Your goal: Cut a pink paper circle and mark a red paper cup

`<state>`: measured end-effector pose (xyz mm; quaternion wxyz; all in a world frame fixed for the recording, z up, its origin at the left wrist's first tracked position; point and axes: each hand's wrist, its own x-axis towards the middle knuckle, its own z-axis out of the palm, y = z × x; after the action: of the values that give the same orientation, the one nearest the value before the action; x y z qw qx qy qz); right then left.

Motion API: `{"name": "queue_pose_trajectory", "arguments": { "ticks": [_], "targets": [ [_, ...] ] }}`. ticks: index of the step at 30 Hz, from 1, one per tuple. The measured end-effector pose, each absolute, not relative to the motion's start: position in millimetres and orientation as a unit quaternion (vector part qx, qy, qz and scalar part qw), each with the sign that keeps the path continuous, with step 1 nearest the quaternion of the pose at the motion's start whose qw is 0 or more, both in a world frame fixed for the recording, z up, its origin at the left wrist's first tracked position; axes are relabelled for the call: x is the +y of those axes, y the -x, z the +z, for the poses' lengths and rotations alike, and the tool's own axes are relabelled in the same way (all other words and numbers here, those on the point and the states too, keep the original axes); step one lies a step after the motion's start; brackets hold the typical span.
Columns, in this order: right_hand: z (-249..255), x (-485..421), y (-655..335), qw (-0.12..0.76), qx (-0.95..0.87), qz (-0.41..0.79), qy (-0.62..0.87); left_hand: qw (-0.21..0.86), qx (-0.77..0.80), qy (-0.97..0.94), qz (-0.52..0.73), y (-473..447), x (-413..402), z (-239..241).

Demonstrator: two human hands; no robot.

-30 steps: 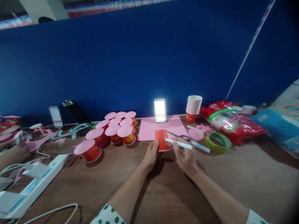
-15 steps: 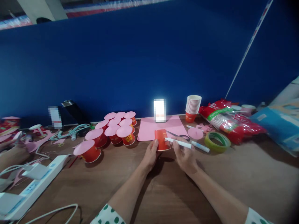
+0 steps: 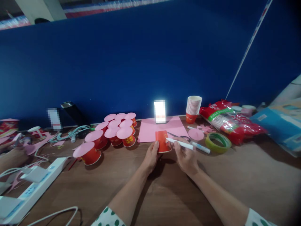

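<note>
My left hand [image 3: 151,156] grips a red paper cup [image 3: 162,142], held upside down with its rim toward the table. In my right hand [image 3: 187,158] is a white marker pen [image 3: 182,143], its tip at the cup's right side. Behind the cup lie sheets of pink paper [image 3: 147,130], with dark scissors [image 3: 185,137] partly hidden by the cup and my right hand. A pink paper disc [image 3: 196,134] and another white marker [image 3: 201,147] rest to the right.
Several red cups topped with pink discs [image 3: 94,136] stand at left. A power strip [image 3: 35,191] lies front left, near another person's hand [image 3: 13,157]. Tape [image 3: 218,143], stacked cups [image 3: 193,108] and a red cup bag [image 3: 231,121] are at right. A bright phone [image 3: 160,110] stands behind.
The view has shifted very slightly. The pen tip stays at the cup, and both hands keep nearly the same pose.
</note>
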<state>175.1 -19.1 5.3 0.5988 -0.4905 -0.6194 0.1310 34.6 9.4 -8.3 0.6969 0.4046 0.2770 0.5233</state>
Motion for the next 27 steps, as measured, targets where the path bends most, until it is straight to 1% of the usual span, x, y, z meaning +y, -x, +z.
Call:
{"name": "queue_pose_trajectory", "arguments": {
  "ticks": [12,16,18,27],
  "targets": [
    [9,-21,-174,0.598,-0.620,0.146,0.487,0.699,0.284,-0.392,0.527,-34,11,-10],
    [13,-23,-173,0.617,-0.605,0.119,0.489,0.703,0.276,-0.394,0.524,-34,11,-9],
    [16,-25,-173,0.624,-0.594,0.109,0.496,0.709,0.274,-0.379,0.528,-33,12,-10],
    [18,-24,-171,0.623,-0.604,0.149,0.475,0.750,0.289,-0.265,0.533,-28,15,-7]
  ]
}}
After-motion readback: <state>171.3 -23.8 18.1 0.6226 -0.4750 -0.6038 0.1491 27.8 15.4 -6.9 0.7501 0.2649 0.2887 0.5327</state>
